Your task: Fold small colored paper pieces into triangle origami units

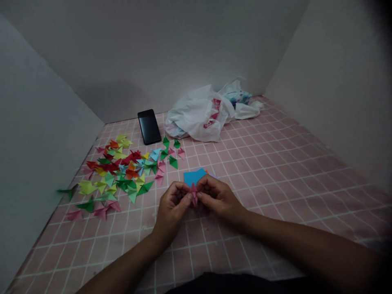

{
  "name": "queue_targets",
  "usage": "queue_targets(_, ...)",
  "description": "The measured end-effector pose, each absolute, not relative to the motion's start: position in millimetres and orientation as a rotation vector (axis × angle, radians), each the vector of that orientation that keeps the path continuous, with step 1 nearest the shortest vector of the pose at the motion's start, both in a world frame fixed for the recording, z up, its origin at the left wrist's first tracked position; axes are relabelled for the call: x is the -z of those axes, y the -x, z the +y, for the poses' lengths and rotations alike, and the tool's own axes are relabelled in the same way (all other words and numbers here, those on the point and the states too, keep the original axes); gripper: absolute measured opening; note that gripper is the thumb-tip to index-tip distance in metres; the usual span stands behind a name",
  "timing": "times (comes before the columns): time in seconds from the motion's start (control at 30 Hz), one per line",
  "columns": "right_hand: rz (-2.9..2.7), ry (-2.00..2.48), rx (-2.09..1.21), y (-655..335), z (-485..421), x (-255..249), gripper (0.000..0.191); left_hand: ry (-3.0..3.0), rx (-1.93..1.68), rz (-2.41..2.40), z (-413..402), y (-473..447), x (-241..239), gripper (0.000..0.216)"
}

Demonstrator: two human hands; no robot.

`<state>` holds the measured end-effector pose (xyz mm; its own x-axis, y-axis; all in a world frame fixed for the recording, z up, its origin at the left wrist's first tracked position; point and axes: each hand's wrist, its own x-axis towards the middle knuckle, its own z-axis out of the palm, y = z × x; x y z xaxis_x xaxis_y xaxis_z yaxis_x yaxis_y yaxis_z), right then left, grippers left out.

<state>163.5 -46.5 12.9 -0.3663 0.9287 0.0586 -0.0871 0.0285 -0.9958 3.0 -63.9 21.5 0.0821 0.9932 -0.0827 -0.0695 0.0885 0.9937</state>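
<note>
My left hand (172,207) and my right hand (218,197) meet over the pink checked surface (275,171), fingers curled and pinched together on a small folded pink paper piece (193,192) between them. Just beyond my fingers lies a small stack of flat paper sheets, with a blue sheet (194,176) on top and an orange edge and a pale purple edge showing beneath it. To the left spreads a pile of folded paper triangles (122,167) in red, green, yellow, pink, orange and light blue.
A black phone (149,126) lies face up near the back wall. A crumpled white plastic bag (202,113) with red print sits beside it, with a blue-patterned bag behind. Grey walls enclose the surface on the left, back and right.
</note>
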Motion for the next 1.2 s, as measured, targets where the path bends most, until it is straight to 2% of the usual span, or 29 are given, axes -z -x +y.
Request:
queue_targets(0.23,-1.433,0.873,-1.494,-162.9,-46.1,-13.4,0.006,-1.148,-1.067,1.13,-65.0,-2.4,-22.1,0.013)
queue_targets(0.5,-1.261,0.881,-1.651,-161.2,-45.9,-12.9,0.009,-1.202,-1.147,1.126,-64.4,0.1,-19.7,0.005)
queue_targets(0.7,-1.294,0.807,-1.645,-163.7,-46.7,-13.9,0.003,-1.306,-1.136,1.127,-65.9,4.5,-21.4,0.008)
queue_targets(0.87,-1.405,0.812,-1.516,-165.1,-46.9,-13.9,0.007,-1.209,-1.145,1.152,-64.9,1.2,-23.5,0.009)
queue_targets(1.03,-1.522,0.812,-1.338,-165.0,-47.3,-14.5,0.01,-1.082,-1.233,1.146,-63.6,-4.8,-20.0,0.021)
queue_targets(1.1,-1.468,0.793,-1.394,-164.9,-48.1,-14.4,0.005,-1.135,-1.268,1.164,-65.5,-4.6,-18.4,0.019)
queue_targets(1.2,-1.37,0.808,-1.519,-164.5,-49.0,-14.0,0.014,-1.288,-1.323,1.217,-69.4,-2.7,-15.6,0.014)
